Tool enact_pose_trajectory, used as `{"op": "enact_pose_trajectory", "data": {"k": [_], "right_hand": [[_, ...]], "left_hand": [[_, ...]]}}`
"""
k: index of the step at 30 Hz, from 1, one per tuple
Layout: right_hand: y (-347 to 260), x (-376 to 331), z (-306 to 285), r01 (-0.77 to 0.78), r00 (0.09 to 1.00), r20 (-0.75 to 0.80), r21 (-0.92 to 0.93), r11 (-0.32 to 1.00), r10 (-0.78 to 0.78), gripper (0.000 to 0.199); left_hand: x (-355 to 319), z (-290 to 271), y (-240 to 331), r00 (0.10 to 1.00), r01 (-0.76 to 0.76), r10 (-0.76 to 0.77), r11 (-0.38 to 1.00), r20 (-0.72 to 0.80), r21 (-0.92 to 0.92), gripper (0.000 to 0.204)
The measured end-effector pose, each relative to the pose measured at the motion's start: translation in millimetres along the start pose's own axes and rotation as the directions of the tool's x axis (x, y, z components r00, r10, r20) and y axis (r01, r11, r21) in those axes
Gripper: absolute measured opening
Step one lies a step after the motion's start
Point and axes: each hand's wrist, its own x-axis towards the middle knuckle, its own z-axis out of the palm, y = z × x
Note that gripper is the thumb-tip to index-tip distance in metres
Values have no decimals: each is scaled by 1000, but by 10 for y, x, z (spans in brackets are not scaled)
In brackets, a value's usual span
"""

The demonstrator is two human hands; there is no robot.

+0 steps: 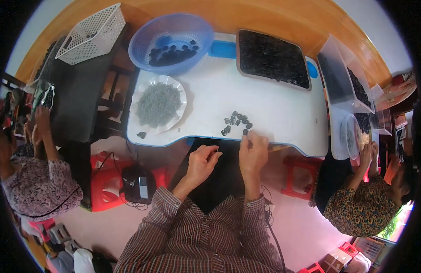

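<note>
Here, right hand point(253, 148) at white table point(274, 113) near edge, left hand point(202, 161) just off it.

1 head-worn fisheye view, looking steeply down, close over the white table point(274, 113), edges bent.

At the near edge of the white tray table point(274, 118), the right hand point(253, 152) touches a cluster of small dark parts point(237, 122), while the left hand point(202, 161) hovers curled just below that edge.
</note>
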Motion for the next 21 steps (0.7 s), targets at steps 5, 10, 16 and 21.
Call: {"op": "enact_pose_trajectory", "data": {"k": [5,10,16,21], "right_hand": [[-78,27,32,-6,1000,22,-17,1000,6,26],[-86,4,100,51,998,40,-37,998,-49,23],[-117,-48,130,156,986,-38,-78,985,-160,15],[-403,-234,-25,-259,944,322,584,769,74,14]], "left_hand": [[-35,-31,-11,999,35,-35,999,18,30,19],[-62,-66,-53,997,59,-61,998,49,26,21],[-46,-50,-70,984,157,-147,982,99,-109,20],[-56,-132,-101,927,374,-334,777,171,-506,21]]}}
